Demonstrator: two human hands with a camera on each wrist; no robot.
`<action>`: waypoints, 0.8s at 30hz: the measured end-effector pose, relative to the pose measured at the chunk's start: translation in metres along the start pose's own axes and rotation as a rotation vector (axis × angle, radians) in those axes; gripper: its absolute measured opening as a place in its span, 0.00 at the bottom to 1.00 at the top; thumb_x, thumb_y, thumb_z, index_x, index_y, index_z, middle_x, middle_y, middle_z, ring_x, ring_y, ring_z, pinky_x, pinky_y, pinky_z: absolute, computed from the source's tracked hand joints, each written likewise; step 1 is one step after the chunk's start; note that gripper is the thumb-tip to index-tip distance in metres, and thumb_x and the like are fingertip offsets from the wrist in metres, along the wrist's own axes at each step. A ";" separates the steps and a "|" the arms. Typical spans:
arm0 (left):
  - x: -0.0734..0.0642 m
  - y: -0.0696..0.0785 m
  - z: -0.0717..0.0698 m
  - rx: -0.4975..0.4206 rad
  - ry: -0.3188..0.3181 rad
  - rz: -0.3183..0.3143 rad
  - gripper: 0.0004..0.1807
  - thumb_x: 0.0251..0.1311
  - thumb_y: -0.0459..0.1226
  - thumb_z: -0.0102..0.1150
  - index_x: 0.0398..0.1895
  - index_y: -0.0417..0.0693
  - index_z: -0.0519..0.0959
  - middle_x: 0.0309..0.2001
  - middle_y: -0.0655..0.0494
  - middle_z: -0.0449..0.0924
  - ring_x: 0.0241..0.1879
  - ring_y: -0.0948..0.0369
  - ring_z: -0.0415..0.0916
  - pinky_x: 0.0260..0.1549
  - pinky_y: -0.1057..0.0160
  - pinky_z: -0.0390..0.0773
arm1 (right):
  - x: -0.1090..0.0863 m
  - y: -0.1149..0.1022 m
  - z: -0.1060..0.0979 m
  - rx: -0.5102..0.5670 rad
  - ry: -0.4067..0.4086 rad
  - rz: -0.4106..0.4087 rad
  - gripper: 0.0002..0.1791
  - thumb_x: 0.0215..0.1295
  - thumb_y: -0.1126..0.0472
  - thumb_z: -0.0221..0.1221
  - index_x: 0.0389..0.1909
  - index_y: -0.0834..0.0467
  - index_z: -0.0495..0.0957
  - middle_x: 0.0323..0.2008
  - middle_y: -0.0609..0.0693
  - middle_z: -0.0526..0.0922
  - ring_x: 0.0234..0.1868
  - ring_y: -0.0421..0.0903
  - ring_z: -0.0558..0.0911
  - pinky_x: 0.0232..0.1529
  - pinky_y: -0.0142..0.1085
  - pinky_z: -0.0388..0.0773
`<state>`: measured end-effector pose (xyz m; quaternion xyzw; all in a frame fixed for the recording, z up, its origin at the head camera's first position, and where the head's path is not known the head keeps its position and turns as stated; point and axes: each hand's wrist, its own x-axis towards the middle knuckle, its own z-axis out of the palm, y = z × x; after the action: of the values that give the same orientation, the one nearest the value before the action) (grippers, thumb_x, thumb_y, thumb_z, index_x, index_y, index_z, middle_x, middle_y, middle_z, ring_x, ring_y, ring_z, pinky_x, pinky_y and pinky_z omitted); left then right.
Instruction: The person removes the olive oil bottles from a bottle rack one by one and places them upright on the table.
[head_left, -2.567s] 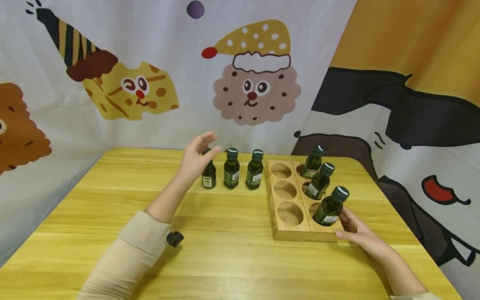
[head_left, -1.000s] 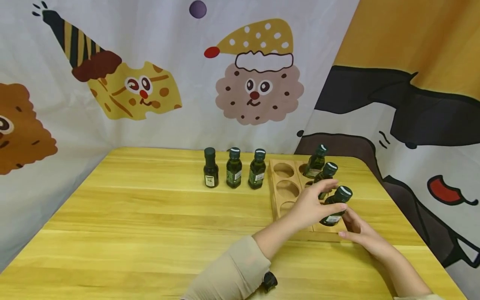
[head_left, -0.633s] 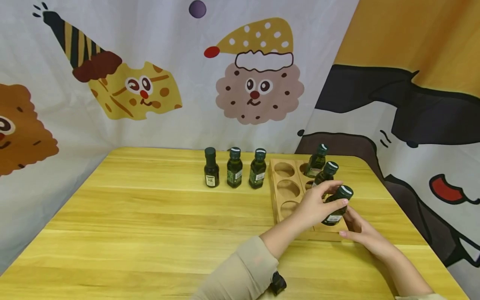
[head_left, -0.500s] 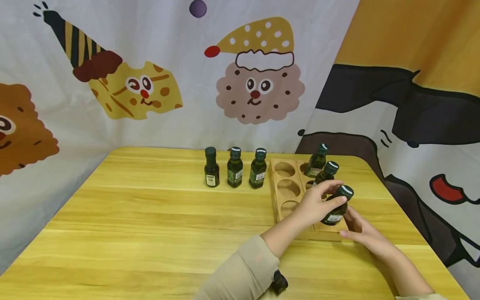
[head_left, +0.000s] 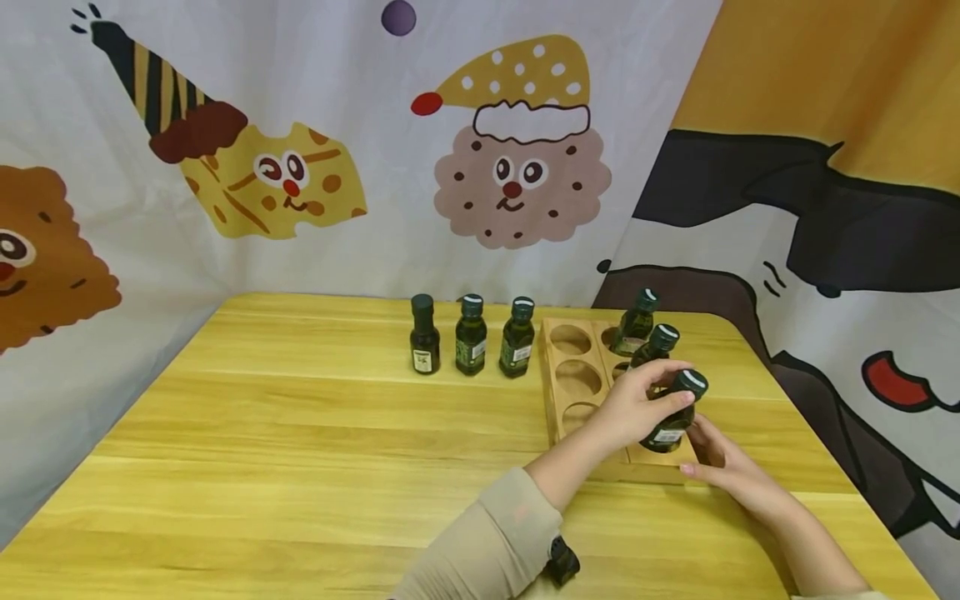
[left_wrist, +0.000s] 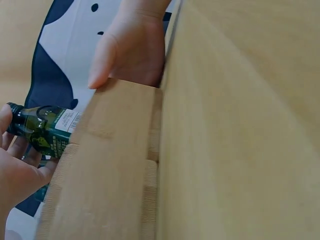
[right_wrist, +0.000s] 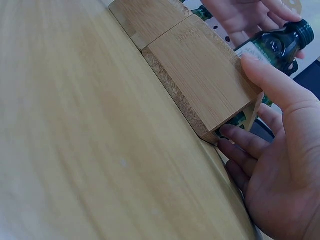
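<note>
My left hand (head_left: 633,408) holds a small dark green glass bottle (head_left: 669,432) by its upper body, thumb near the neck. The bottle stands at the front right hole of a wooden holder (head_left: 637,472), its base hidden by the holder's wall in the left wrist view. My right hand (head_left: 735,479) grips the holder's front right corner; in the right wrist view its thumb (right_wrist: 270,80) lies along the top edge and its fingers bend at the end. Behind the held bottle, two similar bottles, a middle one (head_left: 652,346) and a far one (head_left: 636,323), sit in the right-hand holes.
Three dark bottles stand in a row at the table's back: a slim one (head_left: 424,337), a squat one (head_left: 471,337) and another squat one (head_left: 517,337) beside the holder. The holder's left column has three bare holes. A printed cloth (head_left: 300,267) hangs behind the wooden table (head_left: 300,467).
My left hand has moved right and toward me, from beside the slim bottle to the front right bottle, and has taken hold of it. My right hand has stayed at the holder's corner.
</note>
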<state>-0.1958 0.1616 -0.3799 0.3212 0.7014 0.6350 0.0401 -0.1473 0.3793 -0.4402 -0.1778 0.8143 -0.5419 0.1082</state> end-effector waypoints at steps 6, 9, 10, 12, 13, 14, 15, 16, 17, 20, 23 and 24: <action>0.003 0.014 -0.008 -0.065 0.010 0.047 0.21 0.67 0.39 0.57 0.62 0.50 0.73 0.48 0.61 0.79 0.46 0.74 0.73 0.40 0.75 0.75 | -0.001 -0.001 0.001 -0.023 0.019 0.008 0.41 0.66 0.69 0.53 0.73 0.68 0.40 0.67 0.77 0.50 0.59 0.22 0.60 0.52 0.18 0.59; 0.006 0.023 -0.013 -0.073 0.008 0.059 0.20 0.67 0.39 0.57 0.61 0.49 0.73 0.47 0.60 0.79 0.44 0.74 0.74 0.39 0.74 0.75 | -0.001 -0.001 0.001 -0.027 0.023 0.003 0.40 0.66 0.70 0.53 0.73 0.66 0.41 0.67 0.77 0.51 0.59 0.24 0.62 0.52 0.21 0.62; 0.007 0.026 -0.014 -0.070 0.007 0.067 0.20 0.67 0.38 0.57 0.61 0.49 0.73 0.47 0.60 0.79 0.44 0.74 0.73 0.39 0.75 0.75 | -0.001 -0.001 0.001 -0.030 0.023 0.001 0.40 0.66 0.70 0.53 0.73 0.66 0.41 0.66 0.77 0.51 0.58 0.24 0.63 0.51 0.22 0.63; 0.009 0.032 -0.018 -0.064 0.007 0.081 0.20 0.67 0.38 0.56 0.61 0.48 0.73 0.46 0.59 0.80 0.42 0.74 0.73 0.38 0.74 0.75 | -0.001 0.000 0.001 -0.027 0.025 0.006 0.40 0.67 0.70 0.53 0.74 0.64 0.42 0.66 0.76 0.52 0.58 0.24 0.63 0.51 0.23 0.65; 0.010 0.034 -0.020 -0.058 0.007 0.090 0.20 0.67 0.38 0.56 0.61 0.48 0.73 0.47 0.58 0.80 0.42 0.74 0.73 0.39 0.75 0.75 | -0.002 0.000 0.000 -0.026 0.022 0.007 0.40 0.67 0.70 0.53 0.74 0.64 0.41 0.66 0.76 0.51 0.58 0.24 0.63 0.50 0.23 0.65; 0.011 0.037 -0.022 -0.056 0.009 0.097 0.20 0.67 0.38 0.56 0.61 0.48 0.73 0.47 0.58 0.80 0.42 0.74 0.73 0.39 0.75 0.75 | -0.002 0.001 0.000 -0.021 0.018 0.008 0.41 0.67 0.70 0.53 0.74 0.63 0.41 0.67 0.76 0.51 0.59 0.25 0.63 0.50 0.24 0.66; 0.012 0.040 -0.024 -0.054 0.009 0.105 0.20 0.67 0.38 0.56 0.61 0.48 0.73 0.47 0.58 0.80 0.43 0.74 0.73 0.40 0.75 0.75 | -0.002 0.001 0.000 -0.016 0.014 0.011 0.41 0.67 0.70 0.53 0.75 0.62 0.41 0.67 0.77 0.51 0.59 0.24 0.63 0.50 0.23 0.66; 0.013 0.043 -0.027 -0.053 0.008 0.112 0.20 0.67 0.38 0.56 0.61 0.48 0.73 0.48 0.58 0.80 0.44 0.74 0.73 0.41 0.75 0.74 | -0.002 0.001 -0.001 -0.010 0.010 0.012 0.41 0.67 0.70 0.53 0.75 0.61 0.41 0.67 0.77 0.51 0.59 0.25 0.62 0.50 0.23 0.66; 0.014 0.046 -0.029 -0.052 0.009 0.115 0.20 0.67 0.38 0.56 0.61 0.49 0.73 0.48 0.58 0.80 0.44 0.74 0.73 0.41 0.75 0.74 | -0.002 0.001 -0.001 -0.002 0.005 0.012 0.41 0.67 0.70 0.52 0.75 0.59 0.41 0.67 0.76 0.51 0.60 0.25 0.62 0.51 0.23 0.65; 0.016 0.054 -0.035 -0.046 0.014 0.121 0.19 0.68 0.38 0.55 0.61 0.50 0.74 0.48 0.58 0.79 0.45 0.74 0.73 0.41 0.74 0.74 | -0.002 0.002 -0.001 0.002 -0.008 0.002 0.41 0.68 0.70 0.52 0.76 0.55 0.42 0.66 0.76 0.52 0.61 0.28 0.63 0.51 0.23 0.65; 0.016 0.060 -0.043 -0.036 0.012 0.116 0.19 0.68 0.38 0.55 0.62 0.50 0.73 0.48 0.59 0.79 0.43 0.73 0.73 0.39 0.74 0.75 | -0.001 0.002 -0.001 0.006 -0.024 -0.013 0.41 0.68 0.71 0.51 0.76 0.53 0.42 0.65 0.76 0.54 0.60 0.34 0.68 0.51 0.26 0.68; 0.016 0.062 -0.045 -0.035 0.013 0.116 0.19 0.68 0.38 0.55 0.62 0.49 0.73 0.47 0.59 0.79 0.43 0.73 0.73 0.38 0.74 0.76 | 0.000 0.002 -0.001 0.005 -0.028 -0.015 0.41 0.68 0.71 0.51 0.76 0.53 0.42 0.65 0.76 0.55 0.59 0.35 0.69 0.51 0.27 0.69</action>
<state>-0.2049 0.1298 -0.3091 0.3566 0.6706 0.6505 0.0042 -0.1479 0.3807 -0.4421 -0.1911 0.8100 -0.5421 0.1160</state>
